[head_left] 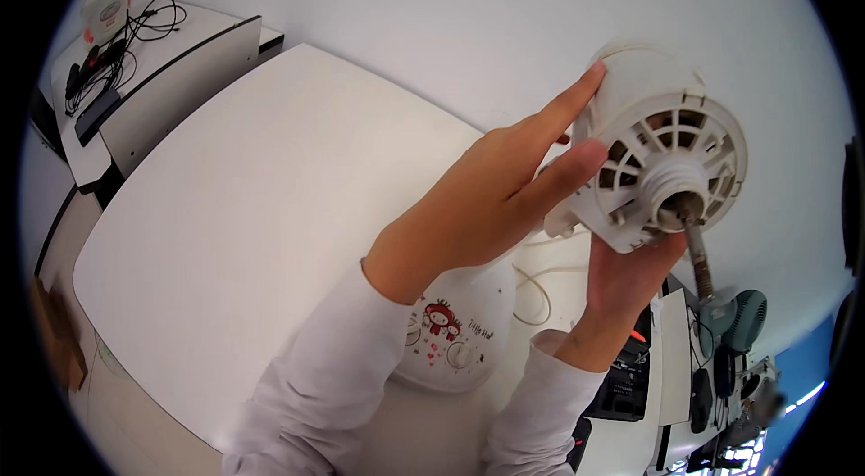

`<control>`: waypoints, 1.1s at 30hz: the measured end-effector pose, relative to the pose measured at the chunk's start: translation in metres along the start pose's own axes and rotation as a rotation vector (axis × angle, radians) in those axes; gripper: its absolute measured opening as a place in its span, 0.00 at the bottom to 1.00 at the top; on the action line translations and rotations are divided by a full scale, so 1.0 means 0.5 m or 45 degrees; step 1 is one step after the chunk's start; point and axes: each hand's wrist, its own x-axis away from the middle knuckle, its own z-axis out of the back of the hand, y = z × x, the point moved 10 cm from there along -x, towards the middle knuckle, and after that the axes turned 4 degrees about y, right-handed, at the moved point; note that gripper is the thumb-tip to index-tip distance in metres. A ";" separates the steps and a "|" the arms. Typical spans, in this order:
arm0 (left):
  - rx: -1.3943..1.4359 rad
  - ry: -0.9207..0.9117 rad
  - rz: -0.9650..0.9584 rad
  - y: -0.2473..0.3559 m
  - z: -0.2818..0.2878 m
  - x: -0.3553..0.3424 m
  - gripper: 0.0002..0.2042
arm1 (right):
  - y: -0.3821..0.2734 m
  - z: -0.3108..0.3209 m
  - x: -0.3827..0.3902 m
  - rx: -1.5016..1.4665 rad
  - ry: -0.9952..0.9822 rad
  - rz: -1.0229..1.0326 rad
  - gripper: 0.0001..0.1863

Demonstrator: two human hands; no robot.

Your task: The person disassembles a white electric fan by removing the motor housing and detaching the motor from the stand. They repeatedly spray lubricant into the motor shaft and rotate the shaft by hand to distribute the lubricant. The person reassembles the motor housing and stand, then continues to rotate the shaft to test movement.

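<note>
A white electric fan's motor housing is tilted so that its round slotted front and metal shaft face me, without blades or guard. My left hand grips the housing's left side, its thumb by the slotted rim and a finger stretched along the casing. From below, my right hand supports the housing; most of its fingers are hidden behind it. The fan's white base, with a red cartoon print and knobs, sits on the table between my forearms. My left hand and wrist hide the part between base and housing.
The white table spreads out to the left. A pale cord loops behind the base. A black tool case is at the right. Farther right stands a green fan. Black cables lie on a desk at the far left.
</note>
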 end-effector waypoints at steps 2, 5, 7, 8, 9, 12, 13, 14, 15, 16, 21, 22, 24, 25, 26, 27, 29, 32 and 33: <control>-0.085 -0.008 -0.015 0.001 0.000 0.000 0.33 | 0.000 0.008 -0.005 0.008 -0.111 0.073 0.22; -0.120 -0.042 0.007 0.004 -0.003 -0.001 0.33 | 0.004 -0.001 0.007 0.103 -0.027 0.023 0.26; -0.154 -0.002 -0.026 0.009 0.004 0.001 0.34 | 0.001 -0.006 0.022 0.308 -0.047 0.088 0.28; -0.170 0.019 -0.042 0.011 0.006 -0.004 0.34 | -0.009 -0.019 0.018 0.301 -0.154 0.111 0.28; -0.136 0.010 -0.019 0.007 0.004 -0.003 0.34 | -0.007 -0.026 0.021 0.288 -0.260 0.111 0.28; -0.089 -0.001 0.028 0.000 0.004 -0.004 0.36 | 0.000 -0.041 0.029 0.294 -0.491 0.104 0.29; -0.105 0.004 0.025 0.002 0.009 -0.004 0.36 | 0.007 -0.042 0.031 0.325 -0.508 0.093 0.29; -0.123 0.009 0.022 0.003 0.013 -0.005 0.37 | 0.017 -0.032 0.030 0.400 -0.425 0.073 0.30; -0.103 0.014 0.022 0.002 0.010 -0.009 0.38 | 0.010 -0.032 0.031 0.406 -0.443 0.085 0.29; -0.082 0.019 0.023 -0.003 0.006 -0.011 0.39 | 0.001 -0.029 0.031 0.416 -0.457 0.101 0.29; 0.060 0.120 0.203 -0.026 0.009 -0.006 0.48 | 0.016 -0.030 0.027 0.390 -0.530 0.147 0.28; 0.100 0.159 0.222 -0.029 0.013 -0.004 0.50 | 0.027 -0.027 0.024 0.387 -0.499 0.127 0.28; 0.239 0.148 0.229 -0.038 0.003 -0.006 0.50 | 0.024 -0.022 0.024 0.368 -0.412 0.127 0.29; 0.338 0.098 0.219 -0.043 -0.013 -0.009 0.50 | 0.013 -0.013 0.024 0.375 -0.358 0.136 0.30; 0.401 0.048 0.243 -0.046 -0.028 -0.010 0.50 | -0.007 -0.012 0.026 0.371 -0.339 0.153 0.30; 0.423 0.020 0.273 -0.049 -0.026 -0.004 0.50 | -0.004 -0.022 0.029 0.348 -0.382 0.151 0.30; 0.384 -0.012 0.361 -0.050 -0.021 0.010 0.49 | 0.001 -0.051 0.031 0.291 -0.476 0.152 0.30; 0.362 -0.020 0.346 -0.047 -0.029 0.009 0.48 | 0.001 -0.048 0.031 0.325 -0.483 0.120 0.30; 0.341 -0.003 0.319 -0.044 -0.028 0.009 0.46 | 0.002 -0.050 0.031 0.318 -0.500 0.111 0.30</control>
